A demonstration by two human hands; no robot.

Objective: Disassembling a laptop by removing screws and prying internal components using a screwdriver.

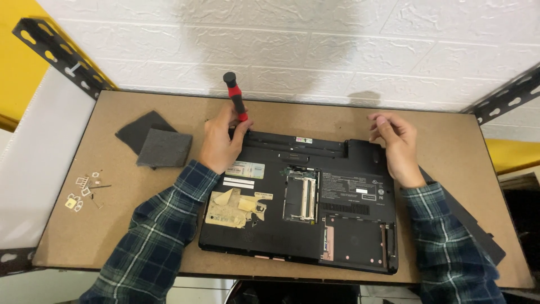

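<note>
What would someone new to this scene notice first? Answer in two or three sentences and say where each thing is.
At the middle of the brown table lies a black laptop turned upside down, with covers off its open bays. The left hand holds a red and black screwdriver upright at the laptop's far left corner, while the right hand rests on the far right corner. Two grey pads lie to the left.
</note>
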